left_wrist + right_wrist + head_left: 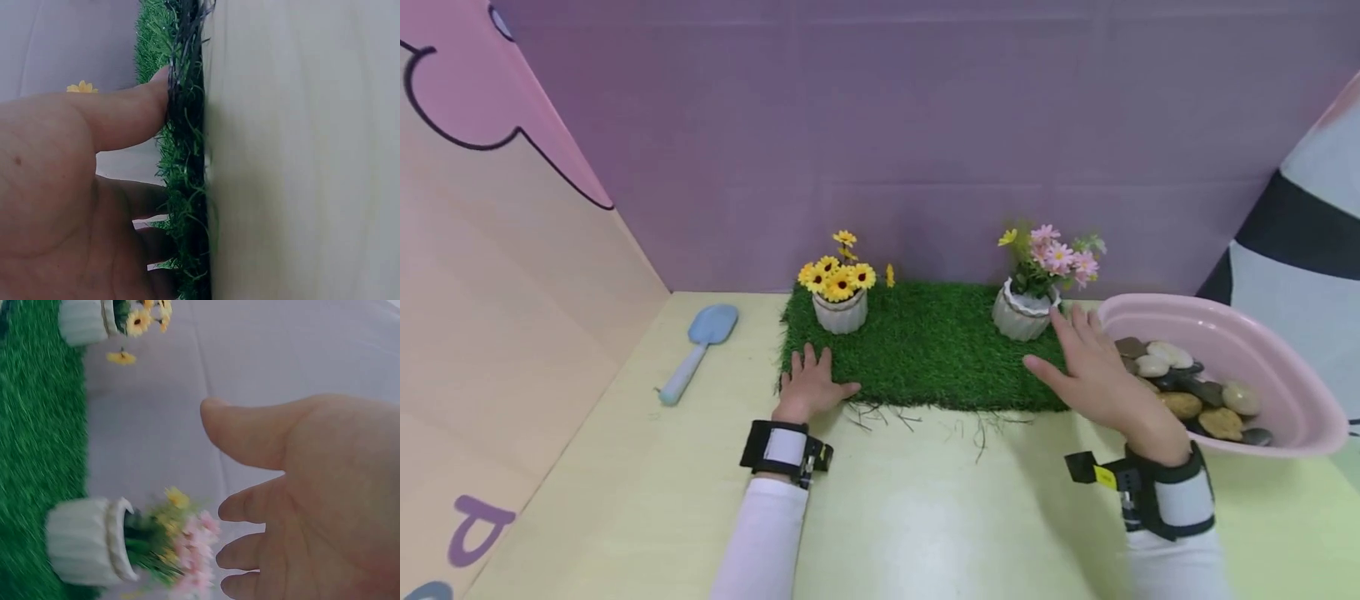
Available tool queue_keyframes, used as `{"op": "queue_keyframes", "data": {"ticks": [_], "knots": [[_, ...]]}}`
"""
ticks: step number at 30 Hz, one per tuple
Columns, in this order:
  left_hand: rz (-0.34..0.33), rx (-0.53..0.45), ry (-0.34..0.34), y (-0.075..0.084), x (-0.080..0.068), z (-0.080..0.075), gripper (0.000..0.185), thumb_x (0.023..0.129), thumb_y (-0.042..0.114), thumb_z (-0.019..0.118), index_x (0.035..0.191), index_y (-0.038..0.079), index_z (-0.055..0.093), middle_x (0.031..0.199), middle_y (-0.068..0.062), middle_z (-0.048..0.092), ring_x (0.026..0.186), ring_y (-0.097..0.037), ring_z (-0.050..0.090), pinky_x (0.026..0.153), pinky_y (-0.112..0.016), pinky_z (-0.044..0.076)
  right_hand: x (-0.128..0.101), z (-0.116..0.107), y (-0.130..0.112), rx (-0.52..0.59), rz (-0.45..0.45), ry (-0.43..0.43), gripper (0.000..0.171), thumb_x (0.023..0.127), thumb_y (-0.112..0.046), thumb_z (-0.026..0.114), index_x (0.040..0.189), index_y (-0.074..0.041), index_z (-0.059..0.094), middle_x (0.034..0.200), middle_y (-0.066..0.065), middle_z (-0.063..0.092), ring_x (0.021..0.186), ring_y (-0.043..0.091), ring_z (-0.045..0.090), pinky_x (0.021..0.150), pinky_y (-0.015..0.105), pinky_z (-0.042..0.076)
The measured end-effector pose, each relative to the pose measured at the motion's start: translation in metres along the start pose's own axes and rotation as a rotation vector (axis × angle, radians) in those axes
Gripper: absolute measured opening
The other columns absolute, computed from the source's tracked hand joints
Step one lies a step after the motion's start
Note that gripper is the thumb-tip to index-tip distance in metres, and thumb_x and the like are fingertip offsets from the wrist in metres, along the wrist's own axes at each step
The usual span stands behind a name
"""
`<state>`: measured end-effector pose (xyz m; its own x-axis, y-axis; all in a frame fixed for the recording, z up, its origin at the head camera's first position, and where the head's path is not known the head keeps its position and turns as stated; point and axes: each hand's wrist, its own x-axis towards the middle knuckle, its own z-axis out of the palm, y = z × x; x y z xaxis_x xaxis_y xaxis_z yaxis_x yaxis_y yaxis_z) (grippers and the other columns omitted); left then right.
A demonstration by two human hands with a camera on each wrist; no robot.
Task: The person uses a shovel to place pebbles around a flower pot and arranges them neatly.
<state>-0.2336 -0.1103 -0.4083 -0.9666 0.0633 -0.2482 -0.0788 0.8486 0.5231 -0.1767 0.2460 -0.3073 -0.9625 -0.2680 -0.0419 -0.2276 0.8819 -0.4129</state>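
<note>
My left hand (811,388) rests with spread fingers on the front left part of a green artificial turf mat (925,350). In the left wrist view its thumb (134,112) and fingertips touch the mat's edge. Behind that hand stands a white pot of yellow flowers (841,308). My right hand (1097,379) is raised near the mat's right end with its fingers extended. A white pot of pink flowers (1022,312) stands just beyond its fingers on the mat. The right wrist view shows nothing in that palm (337,506).
To the left lies a light blue toy shovel (700,350). A pink basin (1285,375) with several smooth stones (1183,406) stands at the right. Behind the mat rises a purple cloth backdrop (925,125). The tabletop (925,508) is pale wood.
</note>
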Motion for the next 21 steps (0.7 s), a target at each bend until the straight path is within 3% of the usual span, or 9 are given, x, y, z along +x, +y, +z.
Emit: {"op": "queue_keyframes", "data": {"ticks": [5,10,15,21], "knots": [[0.000,0.017,-0.016,0.003,-0.001,-0.006,0.084,0.097,0.044,0.056,0.158,0.005,0.013,0.164,-0.023,-0.004,0.152,-0.043,-0.007,0.123,-0.062,0.002,-0.003,-0.026,0.010,-0.059,0.000,0.033,0.086,0.104,-0.048,0.038,0.154,0.005,-0.009,0.155,0.035,-0.022,0.142,0.058,-0.020,0.115,0.072,-0.006],[0.019,0.026,-0.010,0.008,0.001,-0.013,0.085,0.097,0.046,0.056,0.158,0.004,0.013,0.164,-0.023,-0.005,0.152,-0.043,-0.007,0.123,-0.062,0.003,-0.004,-0.053,0.029,-0.073,0.003,0.115,0.082,0.105,-0.040,0.039,0.152,0.013,-0.004,0.151,0.047,-0.007,0.140,0.064,-0.008,0.116,0.071,-0.002],[0.027,0.024,-0.014,0.014,0.003,-0.016,0.087,0.096,0.047,0.056,0.158,0.005,0.012,0.164,-0.022,-0.006,0.152,-0.043,-0.008,0.123,-0.061,0.003,-0.011,-0.083,0.066,-0.155,0.122,0.126,0.084,0.105,-0.040,0.035,0.147,0.020,-0.005,0.145,0.053,0.002,0.134,0.070,0.001,0.112,0.076,0.004],[0.025,0.026,-0.021,0.016,0.002,-0.013,0.086,0.096,0.046,0.057,0.158,0.005,0.013,0.164,-0.023,-0.004,0.152,-0.043,-0.006,0.124,-0.061,0.004,-0.021,-0.102,0.113,-0.184,0.361,0.175,0.091,0.103,-0.046,0.035,0.145,0.021,-0.009,0.144,0.052,0.002,0.135,0.069,0.005,0.107,0.079,0.012]]}}
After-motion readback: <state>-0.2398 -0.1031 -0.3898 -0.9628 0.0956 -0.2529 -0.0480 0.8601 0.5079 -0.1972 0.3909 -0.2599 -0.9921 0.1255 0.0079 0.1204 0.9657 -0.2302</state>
